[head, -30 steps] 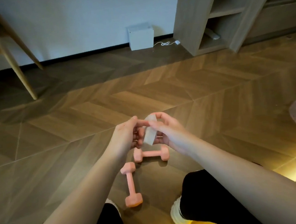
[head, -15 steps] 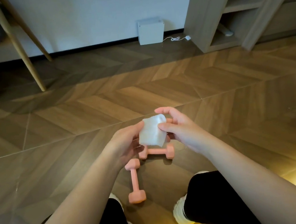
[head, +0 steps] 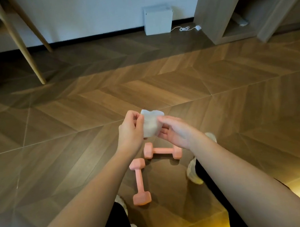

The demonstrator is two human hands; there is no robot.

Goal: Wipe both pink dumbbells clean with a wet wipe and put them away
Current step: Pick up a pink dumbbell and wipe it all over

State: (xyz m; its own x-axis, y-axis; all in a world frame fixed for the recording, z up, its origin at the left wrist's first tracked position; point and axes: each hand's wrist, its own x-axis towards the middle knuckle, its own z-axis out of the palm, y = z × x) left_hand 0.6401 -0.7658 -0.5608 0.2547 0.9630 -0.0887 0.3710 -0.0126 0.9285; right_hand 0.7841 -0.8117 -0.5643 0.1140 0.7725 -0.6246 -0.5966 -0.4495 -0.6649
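There is only one view, from a camera on the person's head. It faces forward and steeply down to the floor (head: 67, 158). The nearer pink dumbbell (head: 139, 182) lies low in the centre, close to the camera. Above it, closer to the lens, the left hand (head: 131, 131) and right hand (head: 176, 132) hold a wet wipe (head: 151, 126). Far beyond the dumbbell stands a white box (head: 157, 22) at the wall (head: 90, 13).

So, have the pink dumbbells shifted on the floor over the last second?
No. The crosswise dumbbell and the lengthwise dumbbell keep the same L layout below the same floor seam; only the camera shifted.
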